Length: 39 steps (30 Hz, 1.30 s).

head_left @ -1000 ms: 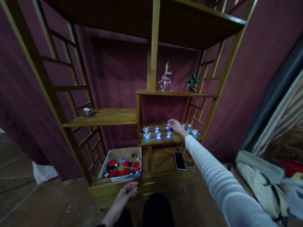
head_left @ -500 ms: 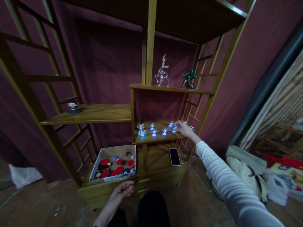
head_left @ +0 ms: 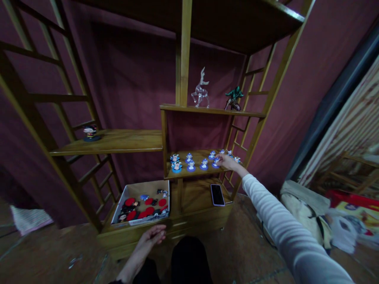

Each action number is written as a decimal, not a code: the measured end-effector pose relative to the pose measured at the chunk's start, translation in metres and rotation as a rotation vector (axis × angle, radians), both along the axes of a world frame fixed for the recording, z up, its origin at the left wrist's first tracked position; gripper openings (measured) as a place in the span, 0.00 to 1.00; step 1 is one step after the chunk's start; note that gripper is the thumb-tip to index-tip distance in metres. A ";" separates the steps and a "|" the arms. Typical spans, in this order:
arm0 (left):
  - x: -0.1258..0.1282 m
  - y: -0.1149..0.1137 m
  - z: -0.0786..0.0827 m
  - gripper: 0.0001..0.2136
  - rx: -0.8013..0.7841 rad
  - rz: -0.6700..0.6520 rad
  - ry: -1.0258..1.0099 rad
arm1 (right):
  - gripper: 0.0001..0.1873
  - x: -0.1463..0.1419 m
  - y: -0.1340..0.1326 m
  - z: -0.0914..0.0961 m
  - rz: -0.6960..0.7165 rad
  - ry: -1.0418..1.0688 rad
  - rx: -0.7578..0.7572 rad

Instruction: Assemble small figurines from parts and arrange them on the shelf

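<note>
My right hand point(head_left: 227, 161) reaches onto the lower right shelf, its thumb and fingertips closed on a small purple-and-white figurine point(head_left: 216, 163) at the front row. The figurine stands on a round purple base on the shelf. Beside it are similar purple figurines point(head_left: 204, 164) and, at the left end, blue-based figurines point(head_left: 177, 166). Several more stand behind and right of my hand, partly hidden. My left hand point(head_left: 152, 236) hovers low in front of the cabinet, near the box, palm turned up, fingers loosely curled and apart, with nothing visible in it.
A cardboard box point(head_left: 117, 215) with red-based figurines sits at lower left. A phone point(head_left: 217, 195) lies on the bottom board. A clear deer point(head_left: 201, 94) and a green figure point(head_left: 234, 98) stand above; another figurine point(head_left: 91, 133) stands left. Bags point(head_left: 306, 213) lie on the floor at right.
The view has shifted slightly. My right hand has drawn back a little from the figurines behind it, more of which now show. My left hand stays nearly still.
</note>
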<state>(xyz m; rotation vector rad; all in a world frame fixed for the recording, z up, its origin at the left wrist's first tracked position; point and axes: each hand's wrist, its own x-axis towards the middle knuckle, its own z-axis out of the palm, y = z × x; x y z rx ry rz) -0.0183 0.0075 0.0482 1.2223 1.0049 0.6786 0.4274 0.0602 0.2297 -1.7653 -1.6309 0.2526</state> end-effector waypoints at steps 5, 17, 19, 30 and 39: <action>0.000 0.001 -0.001 0.24 -0.024 0.003 0.005 | 0.15 0.001 -0.002 0.005 0.030 -0.023 -0.003; 0.000 0.001 0.004 0.26 -0.017 0.015 0.014 | 0.18 -0.002 -0.014 0.022 0.033 -0.025 0.011; 0.000 0.000 0.005 0.25 -0.006 0.020 0.015 | 0.16 0.004 -0.018 0.034 -0.002 -0.024 0.078; 0.002 0.001 0.004 0.26 -0.002 0.011 0.015 | 0.17 0.011 -0.030 0.051 -0.052 -0.520 -0.090; -0.001 0.004 0.000 0.27 -0.013 0.003 0.035 | 0.15 0.023 -0.029 0.051 -0.072 -0.524 -0.161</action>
